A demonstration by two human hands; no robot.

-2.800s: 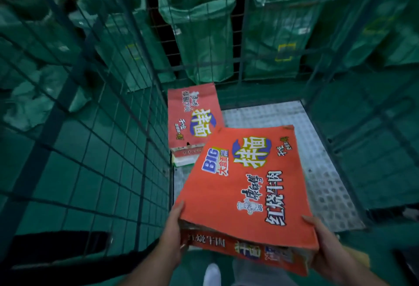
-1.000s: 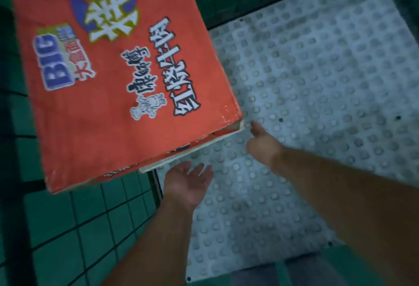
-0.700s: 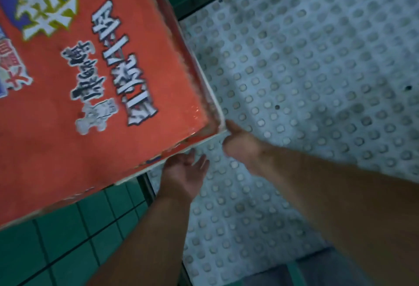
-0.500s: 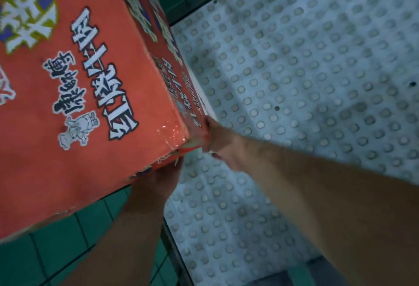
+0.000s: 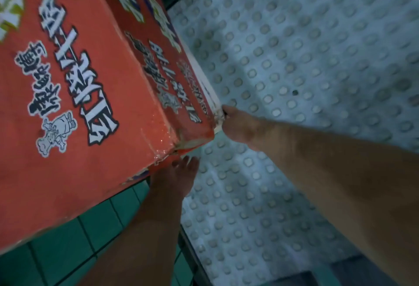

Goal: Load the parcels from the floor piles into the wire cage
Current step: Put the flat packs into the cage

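Observation:
A large red cardboard parcel [image 5: 74, 108] with white printed characters fills the left half of the head view, tilted so that its top face and right side both show. It stands inside the wire cage, over the studded pale floor plate [image 5: 306, 58]. My left hand [image 5: 174, 179] reaches up under the parcel's near corner, fingers straight against its underside. At the parcel's lower right corner my right hand [image 5: 240, 124] holds on, thumb against the side and fingers hidden beneath the edge.
The cage's dark frame bar [image 5: 192, 260] runs along the plate's left edge at the bottom. Green floor tiles [image 5: 68, 251] show to its left. The studded plate stretches bare to the right of the parcel.
I carried the parcel into the cage. Within the last second it has tipped further, showing more of its right side. Both hands moved from open below it onto its near corner.

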